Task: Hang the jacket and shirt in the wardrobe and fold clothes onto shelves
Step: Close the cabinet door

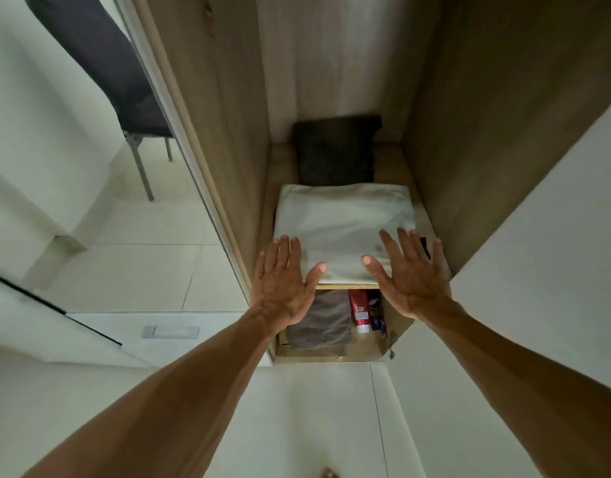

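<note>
Your left grip (283, 281), right grip (411, 274): fingers straight, spread, holding nothing. Folded white garment (343, 222) on shelf (345, 286), under and ahead of both grips. Likely soft, light, floppy; scoop under both side edges, else fold collapses.

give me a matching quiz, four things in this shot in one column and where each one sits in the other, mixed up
1 white garment
2 dark garment
3 grey garment
4 chair

a on the lower shelf
b back of the upper shelf
c far left, outside
d front of the upper shelf

Pairs: 1-d, 2-b, 3-a, 4-c
</note>
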